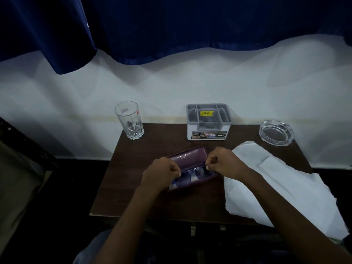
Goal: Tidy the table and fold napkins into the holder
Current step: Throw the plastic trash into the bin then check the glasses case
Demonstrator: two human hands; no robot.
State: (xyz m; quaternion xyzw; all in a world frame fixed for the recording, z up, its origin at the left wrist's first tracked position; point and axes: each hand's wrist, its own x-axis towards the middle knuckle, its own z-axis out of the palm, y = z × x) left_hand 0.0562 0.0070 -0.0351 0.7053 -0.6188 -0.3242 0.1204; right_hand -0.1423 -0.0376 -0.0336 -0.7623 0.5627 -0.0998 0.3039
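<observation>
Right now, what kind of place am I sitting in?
Probably a small restaurant or bar table: a glass ashtray, an empty drinking glass and a grey-and-white compartmented holder stand on a dark wooden table beneath a blue curtain.

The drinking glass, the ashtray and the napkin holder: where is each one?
Drinking glass (129,121), head view, on its clear side wall.
Ashtray (276,132), head view, on its glass bowl.
Napkin holder (208,135), head view, on its white front wall.

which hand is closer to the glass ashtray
Right. The right hand sits at the case's right end, below-left of the ashtray; the left hand is farther left.
</observation>
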